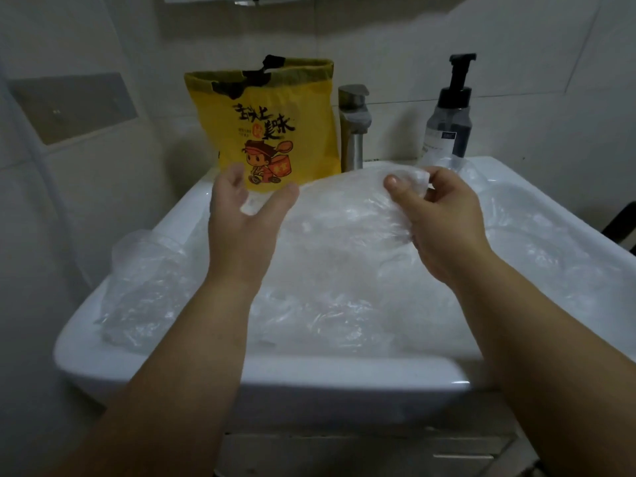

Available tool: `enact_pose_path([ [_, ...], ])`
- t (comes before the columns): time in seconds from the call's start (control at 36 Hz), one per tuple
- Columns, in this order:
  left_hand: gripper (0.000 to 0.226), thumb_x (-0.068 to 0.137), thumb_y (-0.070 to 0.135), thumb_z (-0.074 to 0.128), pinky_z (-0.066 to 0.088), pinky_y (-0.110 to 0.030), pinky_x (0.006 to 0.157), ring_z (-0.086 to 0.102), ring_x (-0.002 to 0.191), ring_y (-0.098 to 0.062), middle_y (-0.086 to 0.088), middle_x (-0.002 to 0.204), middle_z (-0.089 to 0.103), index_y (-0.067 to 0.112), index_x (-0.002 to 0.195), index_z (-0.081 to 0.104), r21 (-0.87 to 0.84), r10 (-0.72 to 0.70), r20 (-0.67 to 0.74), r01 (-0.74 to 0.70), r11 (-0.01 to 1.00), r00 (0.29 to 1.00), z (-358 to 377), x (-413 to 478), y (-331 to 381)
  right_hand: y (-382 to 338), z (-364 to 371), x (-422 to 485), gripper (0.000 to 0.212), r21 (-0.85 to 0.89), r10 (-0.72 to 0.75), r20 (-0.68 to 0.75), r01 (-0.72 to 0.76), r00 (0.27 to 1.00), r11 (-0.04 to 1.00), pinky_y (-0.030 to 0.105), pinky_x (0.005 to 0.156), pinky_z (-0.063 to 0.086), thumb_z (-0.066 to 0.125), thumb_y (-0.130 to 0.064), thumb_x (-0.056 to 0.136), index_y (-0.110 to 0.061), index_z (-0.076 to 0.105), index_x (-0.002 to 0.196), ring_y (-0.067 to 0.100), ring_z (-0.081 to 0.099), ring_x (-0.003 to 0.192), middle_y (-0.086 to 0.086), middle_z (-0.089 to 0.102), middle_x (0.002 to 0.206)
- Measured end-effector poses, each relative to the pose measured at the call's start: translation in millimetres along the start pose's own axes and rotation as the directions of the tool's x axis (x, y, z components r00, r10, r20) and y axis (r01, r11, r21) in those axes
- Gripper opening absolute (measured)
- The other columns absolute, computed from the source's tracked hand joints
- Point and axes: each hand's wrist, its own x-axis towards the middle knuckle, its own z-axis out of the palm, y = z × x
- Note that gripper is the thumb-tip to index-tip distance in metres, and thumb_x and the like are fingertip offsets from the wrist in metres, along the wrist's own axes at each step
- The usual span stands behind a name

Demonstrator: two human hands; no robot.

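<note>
A large clear plastic bag (337, 242) lies crumpled across a white sink (241, 376). My right hand (444, 215) pinches a bunched upper edge of the bag between thumb and curled fingers, lifting it slightly. To the left, my left hand (241, 218) hovers over the bag's upper left corner with thumb and fingers spread and relaxed; whether it touches the plastic is unclear. A yellow delivery bag (268, 132) with black drawstrings and a cartoon figure stands upright on the sink's back left ledge, just beyond my left hand.
A metal faucet (354, 125) rises behind the sink's middle. A dark pump bottle (447, 111) stands at the back right. More clear plastic (144, 284) spills over the sink's left rim. Tiled walls close in behind and on the left. A cabinet sits below.
</note>
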Motion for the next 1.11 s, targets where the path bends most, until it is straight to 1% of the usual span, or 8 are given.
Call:
enact_pose_path([
  [0.22,0.071,0.067,0.051,0.074,0.043,-0.024,0.101,0.049,0.12,0.0,0.017,0.127,0.05,0.03,0.129,0.048,0.188,0.364,-0.095,-0.342,0.921,0.927,0.1,-8.5,5.5,1.7,-0.7,-1.0,0.048,-0.11,-0.024,0.133,0.039,0.991,0.993,0.026,0.072,0.059,0.077,-0.017,0.076,-0.031,0.053,0.115,0.014,0.069,0.083,-0.002,0.064,0.098],
  [0.53,0.109,0.042,0.048,0.092,0.056,-0.03,0.087,0.065,0.106,-0.007,0.011,0.123,0.062,0.033,0.14,0.046,0.222,-0.08,0.518,-0.044,0.974,0.852,3.1,-15.0,8.6,-9.6,-1.0,-1.7,0.072,0.242,0.091,0.3,-0.168,0.95,0.955,0.028,0.066,0.058,0.071,-0.009,0.067,-0.019,0.046,0.133,0.015,0.072,0.08,-0.004,0.074,0.083],
  [0.61,0.059,0.057,0.029,0.091,0.054,-0.019,0.079,0.069,0.087,-0.001,0.012,0.094,0.074,0.028,0.112,0.067,0.3,-0.164,0.606,-0.033,0.953,0.778,6.5,-18.2,9.6,-6.9,-0.7,0.5,0.07,0.27,0.13,0.304,-0.216,0.944,0.938,0.031,0.071,0.059,0.075,-0.014,0.071,-0.013,0.044,0.134,0.016,0.072,0.086,0.007,0.065,0.11],
  [0.67,0.028,0.067,0.02,0.086,0.05,-0.01,0.065,0.068,0.071,0.003,0.015,0.074,0.072,0.026,0.09,0.071,0.292,-0.169,0.593,-0.014,0.956,0.787,9.6,-19.8,10.7,-4.2,2.6,2.4,0.096,0.277,0.171,0.311,-0.261,0.935,0.925,0.038,0.078,0.058,0.085,-0.027,0.066,-0.009,0.034,0.145,0.025,0.066,0.104,0.016,0.055,0.132],
  [0.81,0.01,0.074,0.015,0.081,0.052,-0.014,0.062,0.066,0.064,-0.001,0.011,0.064,0.07,0.019,0.076,0.071,0.146,-0.168,0.425,0.116,0.982,0.89,10.8,-15.2,11.0,2.3,9.6,5.9,0.141,0.262,0.268,0.39,-0.385,0.881,0.885,0.053,0.096,0.048,0.091,-0.055,0.039,-0.024,0.013,0.153,0.034,0.055,0.121,0.013,0.044,0.145],
  [0.86,0.012,0.076,0.014,0.08,0.053,-0.018,0.066,0.067,0.066,-0.003,0.01,0.066,0.07,0.021,0.076,0.07,0.088,-0.16,0.387,0.136,0.987,0.908,10.7,-13.7,11.1,4.7,11.7,1.8,0.127,0.157,0.321,0.423,-0.417,0.847,0.895,0.048,0.096,0.049,0.086,-0.056,0.048,-0.022,0.02,0.152,0.032,0.059,0.117,0.01,0.053,0.139],
  [1.0,0.021,0.075,0.015,0.08,0.057,-0.028,0.073,0.071,0.077,-0.012,0.001,0.083,0.075,0.012,0.093,0.072,0.091,-0.202,0.429,0.18,0.979,0.88,13.1,-19.8,11.8,9.2,15.6,-6.7,0.033,0.022,0.245,0.333,-0.267,0.911,0.963,0.04,0.09,0.055,0.066,-0.019,0.088,-0.003,0.062,0.116,0.031,0.068,0.1,0.014,0.071,0.107],
  [1.11,0.054,0.062,0.03,0.087,0.058,-0.033,0.08,0.071,0.093,-0.017,0.0,0.103,0.074,0.019,0.111,0.068,0.076,-0.221,0.511,0.212,0.974,0.831,10.2,-17.8,11.7,4.7,14.6,-6.4,0.024,0.119,0.202,0.256,-0.238,0.945,0.964,0.04,0.084,0.057,0.056,-0.019,0.095,-0.004,0.063,0.111,0.034,0.067,0.098,0.018,0.07,0.107],
])
